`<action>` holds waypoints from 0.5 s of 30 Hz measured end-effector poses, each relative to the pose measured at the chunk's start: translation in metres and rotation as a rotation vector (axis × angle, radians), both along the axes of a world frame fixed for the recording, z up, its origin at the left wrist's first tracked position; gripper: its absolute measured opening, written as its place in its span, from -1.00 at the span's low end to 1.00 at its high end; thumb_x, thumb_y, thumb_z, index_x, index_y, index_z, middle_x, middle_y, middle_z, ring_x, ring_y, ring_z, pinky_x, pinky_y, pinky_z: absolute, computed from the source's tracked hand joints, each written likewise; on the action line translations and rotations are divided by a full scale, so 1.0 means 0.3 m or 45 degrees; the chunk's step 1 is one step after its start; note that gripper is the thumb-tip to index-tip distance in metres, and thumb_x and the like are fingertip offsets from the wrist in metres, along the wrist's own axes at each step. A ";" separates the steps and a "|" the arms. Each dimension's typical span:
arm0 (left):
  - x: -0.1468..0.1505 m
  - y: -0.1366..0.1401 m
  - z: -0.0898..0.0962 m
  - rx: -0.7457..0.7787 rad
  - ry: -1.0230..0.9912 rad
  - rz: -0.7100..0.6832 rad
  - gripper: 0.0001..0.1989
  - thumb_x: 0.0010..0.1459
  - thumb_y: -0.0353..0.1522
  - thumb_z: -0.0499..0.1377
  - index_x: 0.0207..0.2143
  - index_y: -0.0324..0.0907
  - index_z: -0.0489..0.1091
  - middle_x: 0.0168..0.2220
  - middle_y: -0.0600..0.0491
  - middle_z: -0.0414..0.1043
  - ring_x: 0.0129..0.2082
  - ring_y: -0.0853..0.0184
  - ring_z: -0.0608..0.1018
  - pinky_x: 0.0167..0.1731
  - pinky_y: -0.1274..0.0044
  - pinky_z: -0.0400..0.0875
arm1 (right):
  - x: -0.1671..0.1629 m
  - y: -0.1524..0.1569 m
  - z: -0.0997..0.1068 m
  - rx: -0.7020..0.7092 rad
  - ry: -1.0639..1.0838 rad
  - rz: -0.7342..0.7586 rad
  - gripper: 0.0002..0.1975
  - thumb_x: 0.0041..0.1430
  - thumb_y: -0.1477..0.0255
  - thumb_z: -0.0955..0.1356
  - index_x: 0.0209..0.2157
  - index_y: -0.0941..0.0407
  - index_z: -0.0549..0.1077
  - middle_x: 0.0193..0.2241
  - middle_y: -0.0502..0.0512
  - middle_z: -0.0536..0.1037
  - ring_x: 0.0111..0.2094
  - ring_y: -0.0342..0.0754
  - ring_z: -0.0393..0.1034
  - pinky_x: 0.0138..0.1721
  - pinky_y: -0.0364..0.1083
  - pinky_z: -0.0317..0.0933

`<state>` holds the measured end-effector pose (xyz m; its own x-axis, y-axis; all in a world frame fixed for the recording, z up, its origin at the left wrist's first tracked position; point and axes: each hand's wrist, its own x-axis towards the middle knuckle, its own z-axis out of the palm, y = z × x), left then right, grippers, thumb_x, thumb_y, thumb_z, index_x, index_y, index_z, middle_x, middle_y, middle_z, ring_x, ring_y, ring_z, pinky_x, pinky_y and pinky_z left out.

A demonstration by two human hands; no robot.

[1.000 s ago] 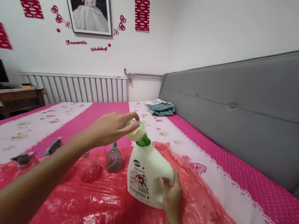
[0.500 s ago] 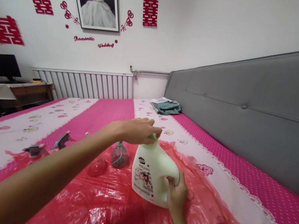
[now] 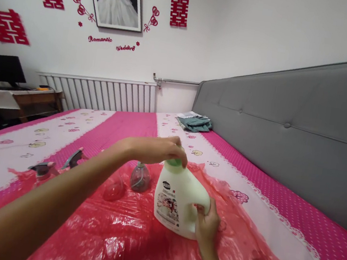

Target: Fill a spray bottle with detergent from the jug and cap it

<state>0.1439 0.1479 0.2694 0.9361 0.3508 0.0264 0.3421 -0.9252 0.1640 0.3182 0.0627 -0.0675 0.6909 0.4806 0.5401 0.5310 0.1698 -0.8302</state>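
Note:
A large white detergent bottle (image 3: 180, 197) with a flowered label stands upright on red plastic sheeting (image 3: 106, 241). My right hand (image 3: 207, 223) is wrapped round its side handle. From above, my left hand (image 3: 170, 150) grips the green cap (image 3: 174, 162), its fingers curled over and hiding most of it. Left of the big bottle stands a small clear spray bottle (image 3: 140, 179), its top partly behind my left wrist. Beside that, a clear reddish bottle (image 3: 114, 188) is partly covered by my forearm.
Two dark spray heads, one nearer (image 3: 41, 168) and one farther (image 3: 73, 158), lie left of my forearm. Folded cloths (image 3: 195, 122) rest at the bed's far end by the grey headboard (image 3: 294, 95). A desk with a monitor (image 3: 1, 69) stands at far left, near a radiator (image 3: 101, 92).
My left hand has shifted its hold round the cap, and more of the green shows beneath the fingers. The right hand keeps the handle. The camera view has tilted slightly.

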 end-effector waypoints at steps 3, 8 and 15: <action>-0.014 0.003 -0.019 -0.175 -0.076 -0.075 -0.65 0.32 -0.37 0.12 0.11 -0.01 0.51 0.21 -0.04 0.50 0.11 0.16 0.57 -0.01 0.43 0.46 | -0.001 -0.006 0.006 0.008 -0.001 0.005 -0.54 0.43 -0.01 0.33 -0.13 0.15 0.50 -0.41 -0.05 0.49 -0.49 -0.17 0.38 -0.45 -0.14 0.33; 0.080 -0.043 -0.217 -0.329 -0.967 0.289 -0.62 0.11 -0.29 0.35 -0.03 -0.15 0.41 -0.23 -0.02 0.57 -0.20 0.14 0.59 -0.18 0.36 0.41 | -0.005 -0.013 0.013 0.026 0.016 -0.005 -0.46 0.40 -0.09 0.31 -0.14 0.14 0.49 -0.43 -0.05 0.48 -0.50 -0.16 0.37 -0.47 -0.14 0.29; 0.136 0.018 -0.294 -0.596 -1.117 0.074 -0.90 -0.09 -0.45 0.19 -0.44 -0.14 0.33 -0.41 0.11 0.41 -0.39 0.37 0.46 -0.36 0.50 0.33 | 0.003 -0.027 0.010 0.038 0.026 0.048 -0.44 0.41 -0.12 0.28 -0.19 0.14 0.49 -0.44 -0.06 0.47 -0.50 -0.16 0.37 -0.47 -0.14 0.29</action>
